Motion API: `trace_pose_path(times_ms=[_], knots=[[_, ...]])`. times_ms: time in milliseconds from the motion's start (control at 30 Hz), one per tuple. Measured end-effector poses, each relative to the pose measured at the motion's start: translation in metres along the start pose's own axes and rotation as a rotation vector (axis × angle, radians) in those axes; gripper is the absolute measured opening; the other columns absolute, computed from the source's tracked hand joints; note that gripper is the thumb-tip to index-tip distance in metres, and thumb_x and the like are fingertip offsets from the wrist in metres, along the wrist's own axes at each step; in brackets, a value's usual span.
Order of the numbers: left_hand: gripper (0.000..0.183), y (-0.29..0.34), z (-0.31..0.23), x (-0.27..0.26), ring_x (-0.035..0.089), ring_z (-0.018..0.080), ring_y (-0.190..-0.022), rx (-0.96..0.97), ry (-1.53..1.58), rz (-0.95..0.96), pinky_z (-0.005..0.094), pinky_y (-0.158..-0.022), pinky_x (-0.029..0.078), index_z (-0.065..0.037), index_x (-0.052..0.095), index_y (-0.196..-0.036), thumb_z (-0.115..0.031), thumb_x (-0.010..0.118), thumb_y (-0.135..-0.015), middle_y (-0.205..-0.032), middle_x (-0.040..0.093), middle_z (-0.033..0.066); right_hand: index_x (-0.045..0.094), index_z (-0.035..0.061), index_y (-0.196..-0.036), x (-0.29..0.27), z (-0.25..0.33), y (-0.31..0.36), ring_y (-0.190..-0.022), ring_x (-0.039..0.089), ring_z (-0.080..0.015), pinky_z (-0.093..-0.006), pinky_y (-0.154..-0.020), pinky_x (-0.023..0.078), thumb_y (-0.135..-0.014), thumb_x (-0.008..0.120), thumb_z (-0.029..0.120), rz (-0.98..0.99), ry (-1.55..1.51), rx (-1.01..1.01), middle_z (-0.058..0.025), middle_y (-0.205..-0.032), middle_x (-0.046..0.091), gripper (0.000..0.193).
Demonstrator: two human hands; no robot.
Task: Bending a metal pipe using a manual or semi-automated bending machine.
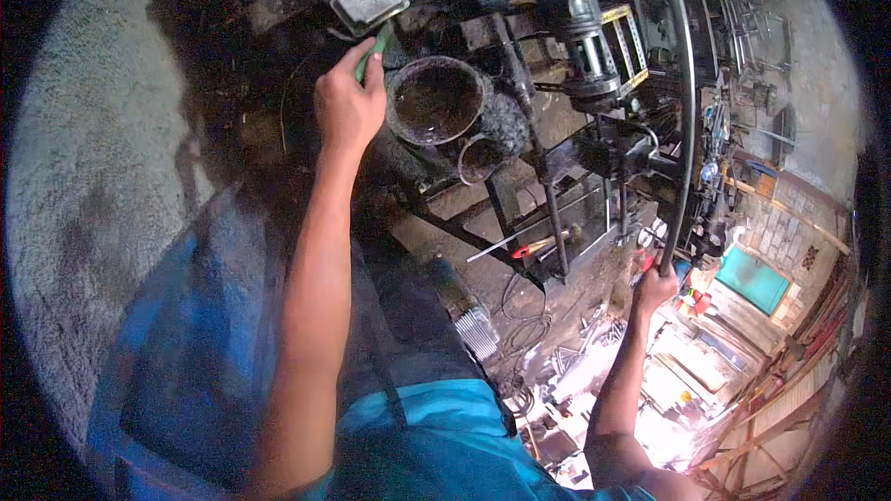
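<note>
My left hand (351, 107) reaches to the upper left, fingers closed on a slim green handle-like piece (379, 44). Just beyond it is a shallow rectangular metal tin (369, 2); I cannot tell whether the green piece joins it. Right of that hand sits a round dark basin (436, 102) with a pale rim. My right hand (657, 288), off to the right, is wrapped round the lower end of a long grey metal bar (687, 121), which rises past the machinery and looks bent in this view.
A dark upright machine (589, 56) stands between basin and bar. Grey fluffy material (506, 122) and a smaller ring-shaped vessel (480, 160) adjoin the basin. Below, an orange-handled tool (534, 247) lies near metal framing. Rough wall (83, 176) runs along the left.
</note>
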State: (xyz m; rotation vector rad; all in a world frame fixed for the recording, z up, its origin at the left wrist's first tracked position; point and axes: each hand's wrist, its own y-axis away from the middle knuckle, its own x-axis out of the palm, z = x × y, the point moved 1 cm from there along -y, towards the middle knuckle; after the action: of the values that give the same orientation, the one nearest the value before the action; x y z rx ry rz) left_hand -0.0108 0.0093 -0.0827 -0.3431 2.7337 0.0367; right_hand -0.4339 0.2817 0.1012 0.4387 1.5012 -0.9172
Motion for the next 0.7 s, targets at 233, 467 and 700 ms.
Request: trace_pose_path(times_ms=[233, 467, 700], knots=[[0.026, -0.005, 0.004, -0.007, 0.064, 0.0379, -0.083, 0.059, 0.012, 0.086, 0.0409, -0.072, 0.050, -0.001, 0.066, -0.104, -0.019, 0.059, -0.086, -0.088, 0.065, 0.0248, 0.065, -0.0046, -0.073, -0.019, 0.004, -0.015, -0.053, 0.038, -0.0084, -0.0296, -0.047, 0.029, -0.083, 0.069, 0.032, 0.166, -0.077, 0.076, 0.0030, -0.054, 0.046, 0.038], [0.027, -0.006, 0.002, -0.008, 0.065, 0.0246, -0.079, -0.019, 0.016, 0.206, 0.0339, -0.074, 0.049, 0.001, 0.063, -0.109, -0.016, 0.057, -0.089, -0.091, 0.067, 0.0205, 0.064, -0.0044, -0.073, -0.015, -0.018, -0.021, -0.054, 0.037, -0.0075, -0.0284, -0.048, 0.029, -0.086, 0.067, 0.028, 0.146, -0.060, 0.004, 0.0030, -0.055, 0.045, 0.036], [0.026, -0.009, -0.001, -0.008, 0.065, 0.0374, -0.082, 0.072, 0.005, 0.156, 0.0394, -0.071, 0.050, -0.001, 0.065, -0.105, -0.019, 0.059, -0.087, -0.087, 0.065, 0.0247, 0.064, -0.0056, -0.073, -0.017, 0.003, -0.010, -0.053, 0.037, -0.0088, -0.0277, -0.050, 0.031, -0.087, 0.066, 0.027, 0.092, 0.053, 0.067, 0.0036, -0.055, 0.044, 0.036]])
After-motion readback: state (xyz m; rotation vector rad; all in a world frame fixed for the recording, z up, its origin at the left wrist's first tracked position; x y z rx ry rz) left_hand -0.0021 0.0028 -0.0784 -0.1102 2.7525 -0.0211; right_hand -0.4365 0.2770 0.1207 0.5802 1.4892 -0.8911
